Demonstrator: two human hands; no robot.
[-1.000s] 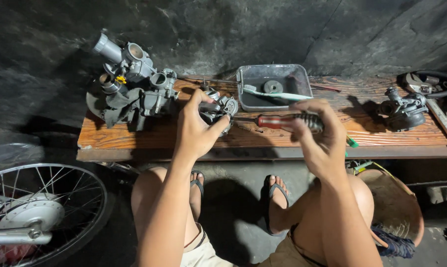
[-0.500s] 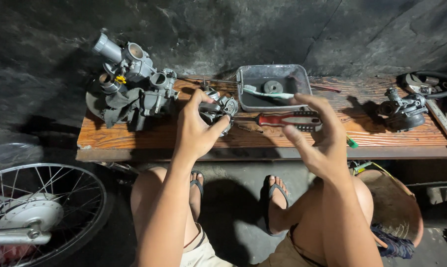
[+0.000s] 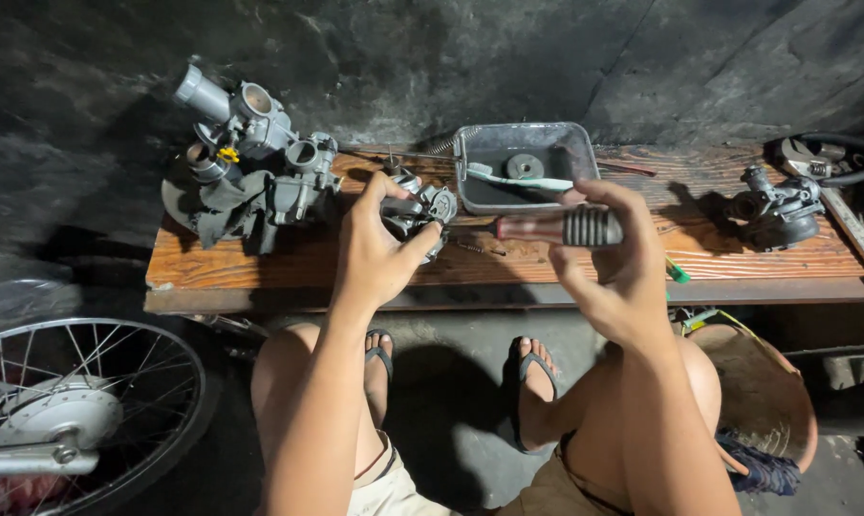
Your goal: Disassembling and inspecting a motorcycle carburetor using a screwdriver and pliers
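Note:
My left hand [image 3: 379, 250] grips a small metal carburetor part [image 3: 422, 212] held just above the wooden bench [image 3: 279, 263]. My right hand [image 3: 615, 258] holds a screwdriver [image 3: 556, 228] with a red and black ribbed handle, lying sideways, its shaft pointing left toward the part. The tip sits close to the part; I cannot tell if it touches.
A cluster of grey carburetors [image 3: 246, 158] stands at the bench's left. A metal tray [image 3: 526, 164] with a toothbrush and a round piece lies behind my hands. Another carburetor [image 3: 776, 205] rests at right. A spoked wheel [image 3: 69, 420] sits low left, a basket [image 3: 757, 392] low right.
My right hand has picked the screwdriver up off the bench and raised it, bringing it level toward the part in my left hand. The left hand stayed put.

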